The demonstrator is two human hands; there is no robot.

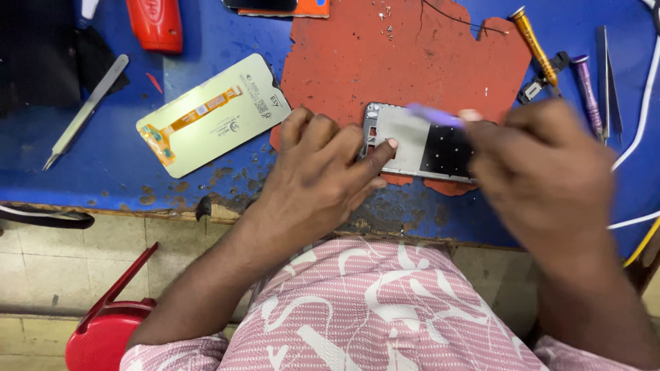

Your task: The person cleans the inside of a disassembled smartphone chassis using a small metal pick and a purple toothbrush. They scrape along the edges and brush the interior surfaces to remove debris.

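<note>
Two hands, one thin frame: slip risk at the bench edge

Nearest, the left hand (323, 172) pins the phone frame (419, 144) with fingertips only, close to the chipped bench (110, 165) edge. The right hand (543, 172), blurred, pinches a purple tool (433, 115) over it; a slip could gouge the frame. Beyond, the loose screen panel (213, 124) and tiny screws (386, 29) on the red mat (344, 55) could be knocked away.

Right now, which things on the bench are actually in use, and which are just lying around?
In use:
left hand steadying the phone frame
right hand holding a blurred purple tool over the frame
red mat under the frame

Lying about:
detached screen panel
metal tweezers
yellow-handled screwdriver
purple screwdriver
red object at the top edge
</note>
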